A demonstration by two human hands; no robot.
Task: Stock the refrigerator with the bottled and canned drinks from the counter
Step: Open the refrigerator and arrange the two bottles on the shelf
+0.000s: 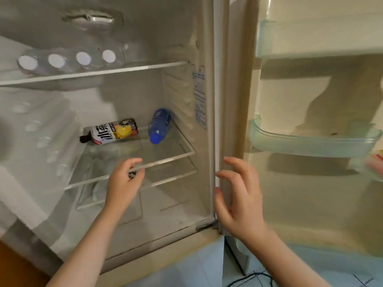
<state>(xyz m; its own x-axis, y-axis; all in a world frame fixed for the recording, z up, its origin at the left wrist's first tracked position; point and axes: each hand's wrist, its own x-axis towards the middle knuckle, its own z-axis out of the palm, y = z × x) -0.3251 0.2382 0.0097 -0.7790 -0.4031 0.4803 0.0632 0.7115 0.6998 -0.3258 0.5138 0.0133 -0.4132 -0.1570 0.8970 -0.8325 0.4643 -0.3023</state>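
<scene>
Refrigerator [128,94] stands open on my feed, its door [300,204] swung out to the right. On the upper glass shelf [124,69] I see four clear bottles [83,58] lying side by side in a row, their white caps facing me. On the middle glass shelf [172,146] lie two more drinks. A tea bottle [113,131] with a printed label rests on its side, its dark cap pointing left. Near it on the right, against the side wall, a blue bottle [159,125] lies with its blue cap towards me; the two are apart.

My left hand [122,183] is at the front rim of that middle shelf, with the thumb above the rim and the fingers curled below it. Something small and dark shows between them, but I cannot tell what it is, or whether the hand grips it or the rim. My right hand [240,195] is wide, fingers spread and loosely bent, holding nothing, just in front of the cabinet's right edge by the hinge side.

Below the left hand sits a lower glass shelf [176,176]. A sticker [200,96] is on the right inner wall. Two pale green door bins [310,145] show on the door. Pale blue floor [196,266] lies beneath, with a dark cable [248,279] on it.
</scene>
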